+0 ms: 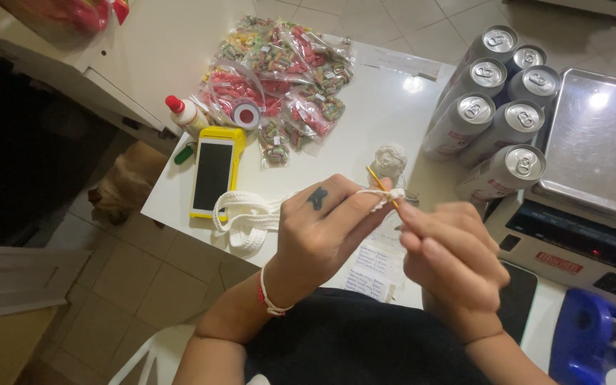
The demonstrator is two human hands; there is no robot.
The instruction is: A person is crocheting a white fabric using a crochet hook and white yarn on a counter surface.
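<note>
My left hand (326, 228) pinches a strand of thick white cord (245, 217) between thumb and fingers; the rest of the cord lies in loops on the white table (365, 121) beside a yellow hand-held terminal (215, 171). My right hand (450, 260) is closed on a thin golden crochet hook (379, 183), whose tip points up and left above a small white stitch between both hands. A red and white bracelet circles my left wrist.
Bags of coloured sweets (283, 78) lie at the table's far side, with a tape roll (246, 114) and a glue bottle (185, 114). Several silver cans (497, 107) stand right of centre. A weighing scale (593, 171) and blue tape dispenser (593, 339) are on the right.
</note>
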